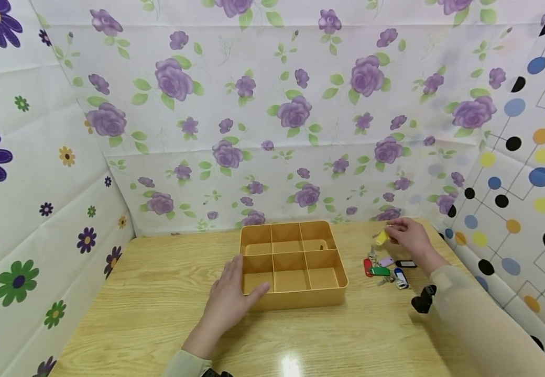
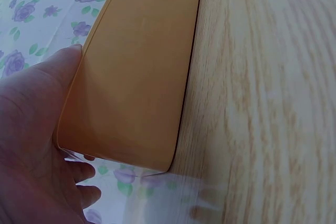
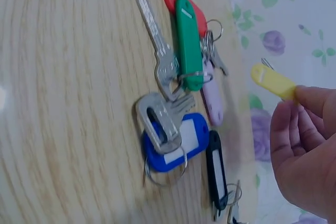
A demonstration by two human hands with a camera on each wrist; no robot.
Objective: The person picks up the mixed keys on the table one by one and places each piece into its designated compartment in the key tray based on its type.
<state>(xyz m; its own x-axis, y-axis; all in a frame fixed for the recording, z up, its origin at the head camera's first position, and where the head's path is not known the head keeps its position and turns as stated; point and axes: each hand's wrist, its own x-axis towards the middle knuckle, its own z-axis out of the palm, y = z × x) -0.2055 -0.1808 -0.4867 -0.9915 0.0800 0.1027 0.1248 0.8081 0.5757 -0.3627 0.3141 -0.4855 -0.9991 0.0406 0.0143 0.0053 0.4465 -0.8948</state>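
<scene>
A tan organizer box (image 1: 296, 299) with six compartments stands on the table. My left hand (image 1: 227, 293) rests against its near left corner, fingers along the left side and thumb on the front rim. In the left wrist view the thumb touches the top edge of the box wall (image 2: 136, 72). My right hand (image 1: 409, 238) pinches a yellow key tag (image 3: 273, 81) between thumb and fingers, above the table's far right part. Below it lie a red key tag (image 3: 178, 1), a green key tag (image 3: 189, 45), a lilac key tag (image 3: 212, 98), a blue key tag (image 3: 197, 129) and a black key tag (image 3: 216, 163).
Metal keys (image 3: 157, 45) and rings lie among the tags. A small dark thing (image 1: 321, 247) is in the back right compartment. Floral cloth (image 1: 272, 131) hangs behind the wooden table (image 1: 159, 293), with patterned cloths at both sides.
</scene>
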